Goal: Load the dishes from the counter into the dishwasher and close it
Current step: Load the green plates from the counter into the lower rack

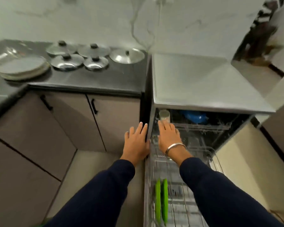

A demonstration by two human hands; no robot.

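risk: two green plates [161, 200] stand upright in the pulled-out lower rack [184, 210] and could rattle over if it is shoved | right hand [169, 136] flat, fingers straight, just short of a steel cup [164, 115] in the upper rack | left hand [136, 143] spread, holding nothing | plate stack [23, 68] and lids [95, 49] well apart on the counter [95, 81], unloaded

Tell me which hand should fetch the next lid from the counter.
Left. The left hand hangs open and empty on the counter side of the dishwasher, nearer the lids. The right hand is open over the rack, farther from them.
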